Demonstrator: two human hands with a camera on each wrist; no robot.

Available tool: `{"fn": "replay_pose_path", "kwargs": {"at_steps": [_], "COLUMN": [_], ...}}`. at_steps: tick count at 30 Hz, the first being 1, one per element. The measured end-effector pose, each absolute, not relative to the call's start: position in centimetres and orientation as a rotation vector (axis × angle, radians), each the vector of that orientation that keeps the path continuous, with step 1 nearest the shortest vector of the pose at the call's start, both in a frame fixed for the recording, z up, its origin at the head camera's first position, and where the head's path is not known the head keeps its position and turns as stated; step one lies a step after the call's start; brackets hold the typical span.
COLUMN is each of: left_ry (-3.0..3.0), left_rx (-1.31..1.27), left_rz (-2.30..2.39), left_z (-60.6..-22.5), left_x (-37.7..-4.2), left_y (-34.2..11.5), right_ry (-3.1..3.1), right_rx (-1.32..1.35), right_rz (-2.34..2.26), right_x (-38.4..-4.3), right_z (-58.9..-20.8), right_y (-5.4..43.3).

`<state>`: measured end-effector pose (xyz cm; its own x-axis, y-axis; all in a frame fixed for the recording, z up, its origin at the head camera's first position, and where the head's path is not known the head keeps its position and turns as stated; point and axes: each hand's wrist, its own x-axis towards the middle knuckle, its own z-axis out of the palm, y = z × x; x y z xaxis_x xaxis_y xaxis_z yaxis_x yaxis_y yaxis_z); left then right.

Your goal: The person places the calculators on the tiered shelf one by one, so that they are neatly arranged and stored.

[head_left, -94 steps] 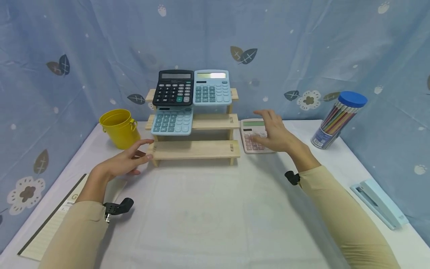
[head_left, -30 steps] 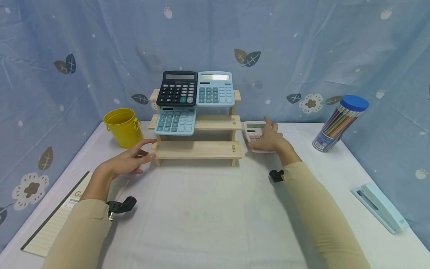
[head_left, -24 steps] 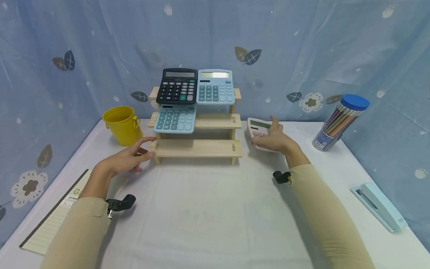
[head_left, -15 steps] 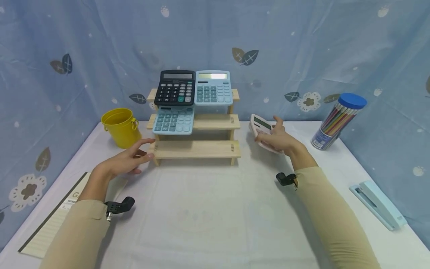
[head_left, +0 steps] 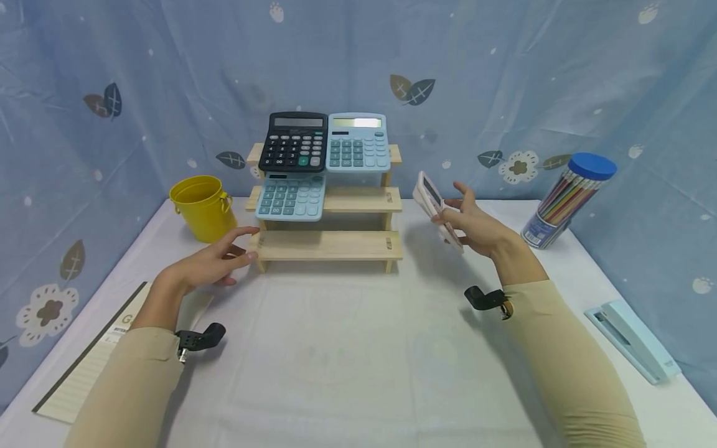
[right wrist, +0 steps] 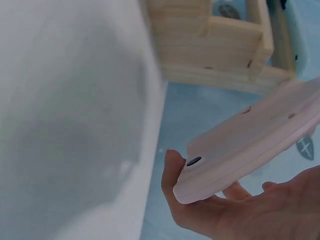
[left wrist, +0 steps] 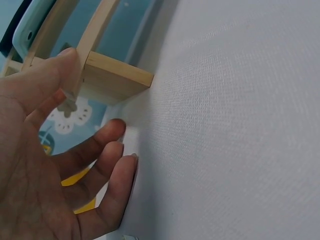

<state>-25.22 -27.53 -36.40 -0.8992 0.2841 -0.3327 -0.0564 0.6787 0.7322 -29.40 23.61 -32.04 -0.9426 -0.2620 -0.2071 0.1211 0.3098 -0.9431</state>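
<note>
My right hand (head_left: 483, 225) grips a pale pink calculator (head_left: 431, 198) by its right side, tilted steeply above the table to the right of the rack. In the right wrist view, the smooth back of the calculator (right wrist: 250, 142) shows, with the fingers along its lower edge. A three-tier wooden rack (head_left: 358, 246) stands in the middle; the thumb and index finger of my left hand (head_left: 207, 264) pinch the left end of its lowest shelf, the other fingers loosely bent. A black calculator (head_left: 294, 142) and a light blue calculator (head_left: 358, 142) lie on the top shelf; another blue calculator (head_left: 291, 198) is on the middle shelf's left.
At the left stand a yellow bucket (head_left: 204, 211) and, nearer, a notebook (head_left: 95, 361) partly under the left arm. To the right are a blue-lidded tub of pencils (head_left: 566, 202) and a light blue stapler (head_left: 633, 342). A patterned curtain closes off the back.
My right hand has closed on the pink calculator, lifted it off the table and tipped it up onto its edge. The left hand has stayed at the rack's left end.
</note>
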Motion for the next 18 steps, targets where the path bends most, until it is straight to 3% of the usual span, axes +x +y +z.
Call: {"fn": "replay_pose_path", "kwargs": {"at_steps": [10, 18], "left_ry": [2.472, 2.468], "left_rx": [0.169, 0.164], "left_rz": [1.103, 1.106], "left_z": [-36.5, -36.4], "left_x": [-25.2, -25.1], "left_y": [-27.6, -27.5], "right_ry": [1.949, 2.036], "right_rx": [-0.271, -0.363], "right_rz": [-1.94, -1.882], "right_x": [-27.6, -26.3], "right_z": [-29.5, -28.2], "right_y": [23.8, 23.5]}}
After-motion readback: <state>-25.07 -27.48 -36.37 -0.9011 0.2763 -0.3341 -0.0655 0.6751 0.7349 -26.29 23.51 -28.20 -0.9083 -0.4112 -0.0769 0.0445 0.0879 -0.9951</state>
